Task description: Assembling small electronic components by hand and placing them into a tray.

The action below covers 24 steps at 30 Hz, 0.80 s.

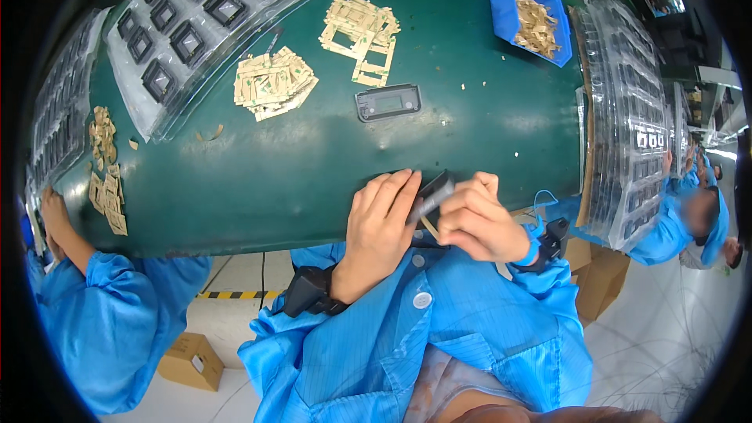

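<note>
Close to the table's near edge, my left hand [376, 223] is closed on a small dark plastic housing [432, 197], which is tilted and slightly blurred. My right hand [479, 223] is on the other side of it, fingers curled together. A narrow tan strip [428, 226] sticks out by its fingertips, seemingly pinched there. Beyond the hands, a grey housing with a rectangular window [388, 102] lies flat. Two piles of tan adhesive frames, a nearer left one [274, 84] and a farther one [360, 27], rest behind it.
A blue bin [507, 12] of tan scraps stands at the far right. Clear trays of dark frames lie at the far left [125, 55] and are stacked at right [627, 125]. To the left, a co-worker's hand [55, 215] is near more tan pieces [110, 197].
</note>
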Tool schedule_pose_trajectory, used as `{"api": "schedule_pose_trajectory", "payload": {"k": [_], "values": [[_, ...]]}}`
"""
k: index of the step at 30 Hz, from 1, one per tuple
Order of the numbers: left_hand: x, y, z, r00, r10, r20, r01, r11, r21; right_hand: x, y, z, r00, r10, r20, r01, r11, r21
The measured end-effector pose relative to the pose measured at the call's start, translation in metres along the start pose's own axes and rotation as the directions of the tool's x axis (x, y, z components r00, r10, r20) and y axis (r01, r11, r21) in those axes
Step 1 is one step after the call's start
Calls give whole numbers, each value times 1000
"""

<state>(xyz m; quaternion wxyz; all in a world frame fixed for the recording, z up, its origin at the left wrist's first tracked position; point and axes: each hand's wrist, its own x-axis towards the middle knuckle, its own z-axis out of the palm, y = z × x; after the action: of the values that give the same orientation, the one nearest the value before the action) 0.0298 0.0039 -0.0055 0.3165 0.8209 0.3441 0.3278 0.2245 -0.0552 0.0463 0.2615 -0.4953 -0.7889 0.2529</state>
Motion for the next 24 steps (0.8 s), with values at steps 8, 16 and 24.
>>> {"api": "schedule_pose_trajectory", "payload": {"k": [8, 16, 24], "values": [[9, 7, -9, 976, -212, 51, 217, 937, -273, 23, 27, -13, 934, 296, -201, -220, 918, 330], [5, 4, -5, 978, -185, 94, 207, 864, -458, 34, 28, 6, 910, 357, -212, -228, 856, 464], [13, 16, 9, 970, -195, 142, 238, 873, -426, 11, 29, 3, 879, 432, -202, -263, 792, 550]]}}
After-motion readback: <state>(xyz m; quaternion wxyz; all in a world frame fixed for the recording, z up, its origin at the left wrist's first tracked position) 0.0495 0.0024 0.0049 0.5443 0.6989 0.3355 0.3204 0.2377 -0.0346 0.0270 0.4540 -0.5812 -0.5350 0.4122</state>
